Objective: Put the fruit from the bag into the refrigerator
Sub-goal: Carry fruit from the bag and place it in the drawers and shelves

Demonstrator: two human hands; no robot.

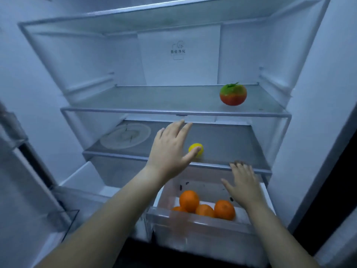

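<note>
The refrigerator stands open in front of me. A green-and-red tomato-like fruit (233, 94) sits at the right of the middle glass shelf (135, 102). A small yellow lemon (196, 149) lies on the lower shelf (231, 144). My left hand (171, 149) hovers spread and open over that shelf, its thumb just in front of the lemon, holding nothing. Several oranges (206, 206) lie in the pulled-out clear drawer (193, 227) at the bottom. My right hand (244, 183) is open above the drawer's right side, fingertips at the lower shelf's front edge. No bag is in view.
A white patterned plate (125, 136) rests at the left of the lower shelf. A second drawer (83, 180) sits to the left of the open one. The door bins (13, 132) are at the far left. The top shelf (154, 18) holds nothing visible.
</note>
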